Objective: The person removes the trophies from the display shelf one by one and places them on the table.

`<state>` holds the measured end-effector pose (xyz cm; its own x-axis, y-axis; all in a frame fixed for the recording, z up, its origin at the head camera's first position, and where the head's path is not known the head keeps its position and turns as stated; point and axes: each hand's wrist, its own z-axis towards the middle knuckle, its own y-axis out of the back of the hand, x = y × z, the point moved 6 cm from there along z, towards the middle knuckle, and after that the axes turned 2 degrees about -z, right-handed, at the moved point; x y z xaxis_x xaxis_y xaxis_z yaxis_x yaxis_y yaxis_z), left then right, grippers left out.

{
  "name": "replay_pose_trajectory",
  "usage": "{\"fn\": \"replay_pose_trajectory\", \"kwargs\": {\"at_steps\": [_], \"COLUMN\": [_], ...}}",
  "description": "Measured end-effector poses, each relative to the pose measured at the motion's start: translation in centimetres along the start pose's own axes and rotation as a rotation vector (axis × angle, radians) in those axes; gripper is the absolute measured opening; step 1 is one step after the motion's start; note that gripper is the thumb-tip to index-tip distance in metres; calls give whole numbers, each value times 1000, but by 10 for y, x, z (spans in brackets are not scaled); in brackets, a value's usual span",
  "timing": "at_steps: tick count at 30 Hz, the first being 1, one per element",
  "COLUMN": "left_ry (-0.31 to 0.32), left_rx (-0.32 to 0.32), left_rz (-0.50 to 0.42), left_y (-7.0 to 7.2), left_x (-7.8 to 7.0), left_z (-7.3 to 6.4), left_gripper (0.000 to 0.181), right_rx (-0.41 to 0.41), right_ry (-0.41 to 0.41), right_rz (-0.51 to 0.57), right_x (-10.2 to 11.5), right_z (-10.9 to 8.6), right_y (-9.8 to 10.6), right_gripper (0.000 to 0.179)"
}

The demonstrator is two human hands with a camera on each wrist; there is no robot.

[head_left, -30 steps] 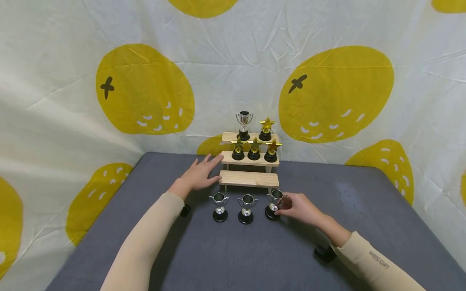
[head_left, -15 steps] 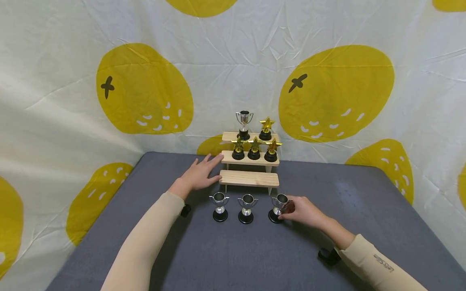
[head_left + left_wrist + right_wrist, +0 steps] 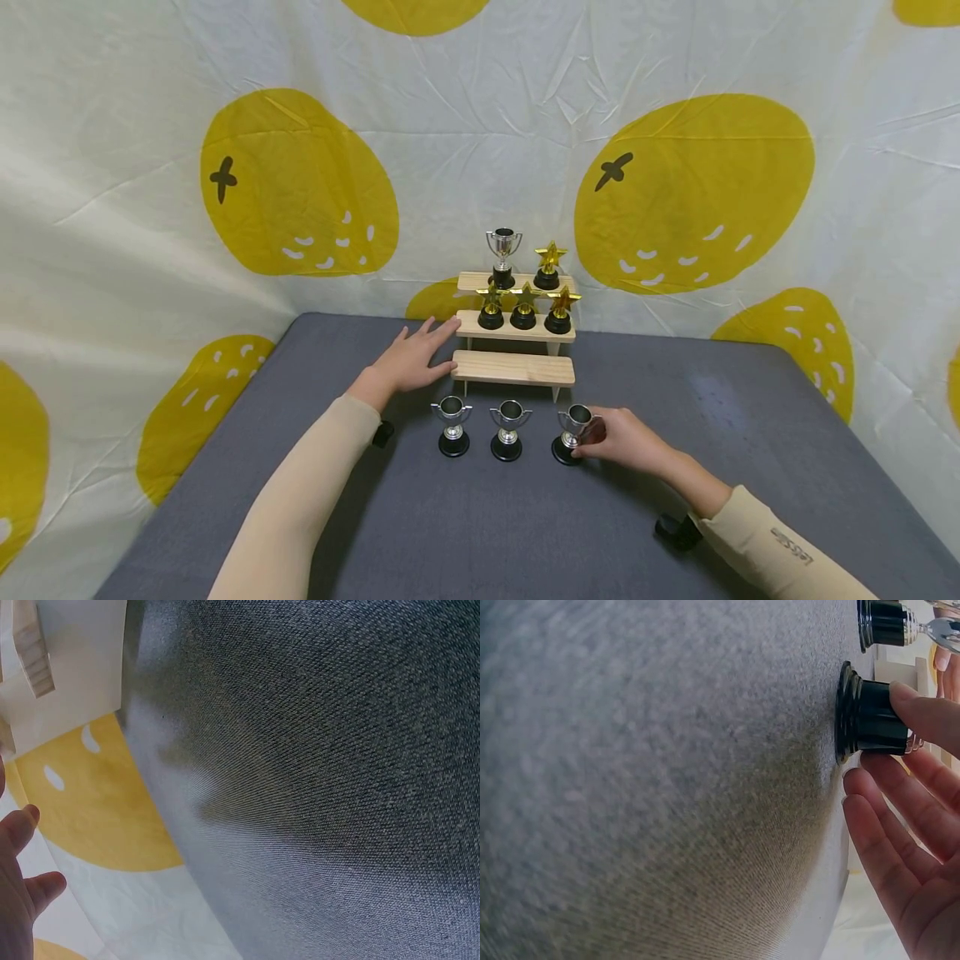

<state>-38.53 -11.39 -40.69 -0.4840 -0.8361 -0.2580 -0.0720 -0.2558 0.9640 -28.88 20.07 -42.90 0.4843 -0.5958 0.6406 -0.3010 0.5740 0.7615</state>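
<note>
My right hand (image 3: 626, 437) pinches the black base of the rightmost silver trophy cup (image 3: 576, 421), which stands upright on the table; the right wrist view shows thumb and fingers on either side of its base (image 3: 877, 716). To its left stand a middle silver trophy cup (image 3: 508, 421) and a left silver trophy cup (image 3: 452, 417). My left hand (image 3: 405, 360) has its fingers spread, fingertips at the left ends of the wooden tiered stand's middle step (image 3: 517, 332) and bare lowest step (image 3: 513, 367).
Three gold star trophies (image 3: 525, 304) stand on the middle step. The top step (image 3: 472, 282) bears a silver trophy cup (image 3: 502, 250) and a gold star trophy (image 3: 551, 262). A patterned cloth (image 3: 480, 167) hangs behind the grey table (image 3: 495, 533).
My right hand has moved the rightmost trophy cup slightly right and toward me, down onto the table in line with the other two. The left hand has stayed in place.
</note>
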Motion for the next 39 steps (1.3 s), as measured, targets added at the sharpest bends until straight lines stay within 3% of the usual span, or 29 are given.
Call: {"fn": "replay_pose_trajectory", "kwargs": {"at_steps": [25,31,39], "left_ry": [-9,-4,-16], "left_rx": [-1,5,-3], "left_rz": [-9,-3,6], "left_y": [1,1,1], "left_x": [0,2,1], "left_z": [0,0,1], "left_gripper": [78,78,78], "right_rx": [4,46,42], "right_ry": [24,-10,-3], "right_rz": [-27,-35,-50], "right_x": [1,-3,2], "right_z": [-1,-2,-5], "right_y": [-2,9,34], "right_gripper": [31,38,32]}}
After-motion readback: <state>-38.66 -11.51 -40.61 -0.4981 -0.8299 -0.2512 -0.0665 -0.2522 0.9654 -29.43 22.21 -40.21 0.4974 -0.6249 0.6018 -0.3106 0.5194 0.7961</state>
